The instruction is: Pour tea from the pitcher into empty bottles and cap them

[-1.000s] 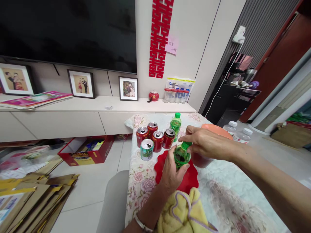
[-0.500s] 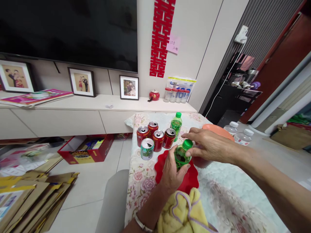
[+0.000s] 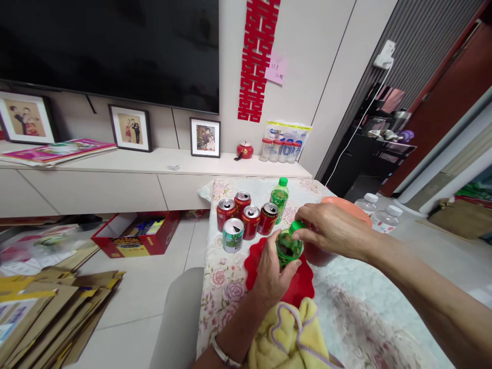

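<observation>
My left hand [image 3: 271, 271] is wrapped round a green bottle [image 3: 289, 247] with dark contents, held above a scalloped red plate [image 3: 253, 259]. The fingers of my right hand [image 3: 326, 228] grip the bottle's green cap [image 3: 296, 227] from the right; whether the cap is loose cannot be seen. Left of the bottle stand several open red cans [image 3: 250, 221] and one teal can [image 3: 232, 236]. Behind them a second green bottle [image 3: 279, 199] stands upright with its cap on. A yellow towel [image 3: 288, 335] lies in front of the plate.
An orange container [image 3: 348, 209] stands behind my right forearm, with clear bottles [image 3: 386, 218] beyond it. The flowered tablecloth [image 3: 219, 307] covers the table. A low white cabinet [image 3: 154, 166] bears framed photos. On the floor are a red box [image 3: 134, 241] and flattened cardboard [image 3: 46, 318].
The fingers of my right hand have closed round the green cap, where before they were spread more widely beside it. My left hand and the bottle have hardly moved.
</observation>
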Motion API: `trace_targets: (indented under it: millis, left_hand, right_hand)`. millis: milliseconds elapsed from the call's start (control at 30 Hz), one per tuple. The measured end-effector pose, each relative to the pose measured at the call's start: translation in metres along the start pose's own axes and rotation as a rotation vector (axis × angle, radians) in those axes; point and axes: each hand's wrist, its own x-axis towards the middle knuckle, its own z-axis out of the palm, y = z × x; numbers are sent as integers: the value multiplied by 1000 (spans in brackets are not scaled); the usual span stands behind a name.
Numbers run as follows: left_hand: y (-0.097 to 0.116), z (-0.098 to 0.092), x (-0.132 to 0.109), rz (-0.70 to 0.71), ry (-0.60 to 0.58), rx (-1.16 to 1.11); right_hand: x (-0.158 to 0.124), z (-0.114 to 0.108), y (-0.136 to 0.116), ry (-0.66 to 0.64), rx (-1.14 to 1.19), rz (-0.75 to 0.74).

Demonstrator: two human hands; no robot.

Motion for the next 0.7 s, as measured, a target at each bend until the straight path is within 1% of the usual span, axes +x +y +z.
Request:
trace_targets:
  millis: [67, 100, 233, 300, 367, 500, 567, 600, 700]
  left_hand:
    - [0, 0, 0, 5, -1, -1]
    - [0, 0, 0, 9, 0, 0]
    - [-3, 1, 0, 15, 1, 2]
    - [-4, 1, -1, 4, -2, 5]
    - [-4, 1, -1, -6, 1, 10]
    - [-2, 1, -1, 10, 3, -2]
    - [-1, 1, 0, 20, 6, -7]
    - [-1, 1, 0, 19, 9, -5]
    - [-2, 1, 0, -1, 9, 5]
  right_hand:
    - [-1, 0, 2, 7, 0, 19]
    - [-3, 0, 4, 12, 18, 0]
    - [-8, 0, 11, 18, 119, -167]
    - [-9, 2, 11, 25, 126, -194]
    - [-7, 4, 7, 44, 100, -154]
    - [-5, 7, 4, 60, 20, 23]
    - [-7, 8, 7, 76, 46, 37]
    - [-8, 8, 9, 90, 79, 7]
    - [-12, 8, 13, 96, 173, -150]
